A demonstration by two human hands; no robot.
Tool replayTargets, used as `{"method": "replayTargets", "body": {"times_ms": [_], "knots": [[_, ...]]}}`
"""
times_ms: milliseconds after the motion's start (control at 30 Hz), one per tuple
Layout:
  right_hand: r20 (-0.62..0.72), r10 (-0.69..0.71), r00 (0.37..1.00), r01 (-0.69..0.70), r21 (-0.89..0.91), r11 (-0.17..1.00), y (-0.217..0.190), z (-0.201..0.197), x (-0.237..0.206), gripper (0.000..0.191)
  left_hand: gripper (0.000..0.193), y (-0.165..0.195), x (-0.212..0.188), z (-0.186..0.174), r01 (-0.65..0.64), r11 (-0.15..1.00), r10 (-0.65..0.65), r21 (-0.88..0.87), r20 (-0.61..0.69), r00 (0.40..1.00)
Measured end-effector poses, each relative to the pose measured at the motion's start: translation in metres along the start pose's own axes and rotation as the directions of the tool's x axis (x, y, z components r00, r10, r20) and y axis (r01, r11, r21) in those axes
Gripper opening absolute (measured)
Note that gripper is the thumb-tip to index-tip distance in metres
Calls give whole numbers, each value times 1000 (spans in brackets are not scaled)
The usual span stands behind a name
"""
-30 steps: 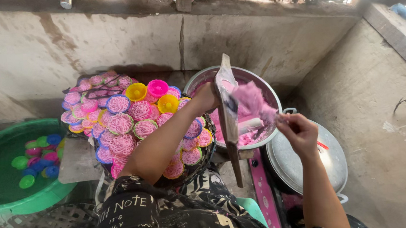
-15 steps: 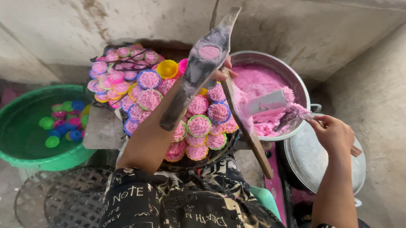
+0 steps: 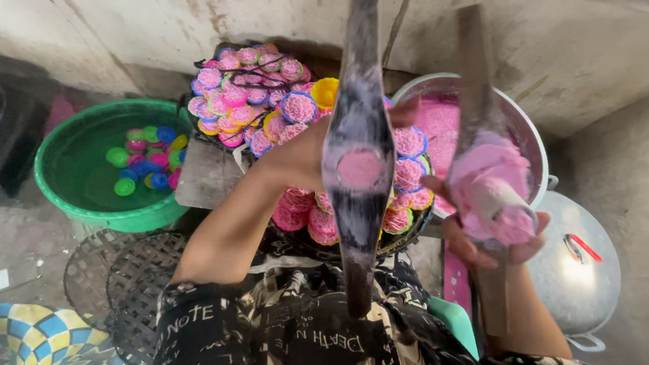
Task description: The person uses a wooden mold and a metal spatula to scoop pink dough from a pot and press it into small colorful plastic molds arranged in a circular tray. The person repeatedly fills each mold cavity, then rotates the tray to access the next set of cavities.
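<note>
In the upper left of the frame sits a green basin [image 3: 77, 170] of water with a few small coloured moulds [image 3: 143, 156] floating in it, not yet taken up. To the right of centre stands a metal pot [image 3: 531, 143] with pink batter [image 3: 438, 128] spread over the part that shows, so plenty of batter seems left. Between them, from upper centre down to the middle, a round tray [image 3: 208, 166] is heaped with filled pink cakes [image 3: 252, 94] in coloured cups; a yellow cup [image 3: 325, 91] near its top edge looks unfilled. By my reckoning most of the filling is done.

At lower right lies a shiny pot lid [image 3: 578, 261]. At centre a long dark wooden paddle [image 3: 356, 140] rises toward the camera, a round pink dab on its face. The left hand [image 3: 302, 153] lies behind it, fingers hidden; whether they grip it I cannot tell. The right hand [image 3: 497, 241], right of centre, cups a batter-coated scraper [image 3: 492, 190] from below, fingers curled loosely about its pink mass.
</note>
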State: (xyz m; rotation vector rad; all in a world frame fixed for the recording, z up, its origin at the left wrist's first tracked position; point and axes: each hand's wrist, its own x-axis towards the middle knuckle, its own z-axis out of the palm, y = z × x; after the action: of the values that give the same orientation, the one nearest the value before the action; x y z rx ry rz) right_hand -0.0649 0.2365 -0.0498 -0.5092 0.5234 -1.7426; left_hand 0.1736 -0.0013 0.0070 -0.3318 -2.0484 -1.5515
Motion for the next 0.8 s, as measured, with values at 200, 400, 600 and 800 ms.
{"method": "replayTargets", "body": {"times_ms": [200,400,600,800], "knots": [[236,-149,960,257,-538,803,-8,69,23,118,54,-1,-27,1,50,728,104,684,-182,978],[473,-78,878,479,-871,112,-2,98,36,116,37,-14,-34,-5,198,540,-5,818,-232,973],[644,-22,765,563,-684,-463,21,98,29,133,30,-7,-51,7,184,590,50,786,-263,963],[664,-14,748,629,-715,-306,68,110,38,121,43,-14,-90,21,192,733,110,653,-393,913]]}}
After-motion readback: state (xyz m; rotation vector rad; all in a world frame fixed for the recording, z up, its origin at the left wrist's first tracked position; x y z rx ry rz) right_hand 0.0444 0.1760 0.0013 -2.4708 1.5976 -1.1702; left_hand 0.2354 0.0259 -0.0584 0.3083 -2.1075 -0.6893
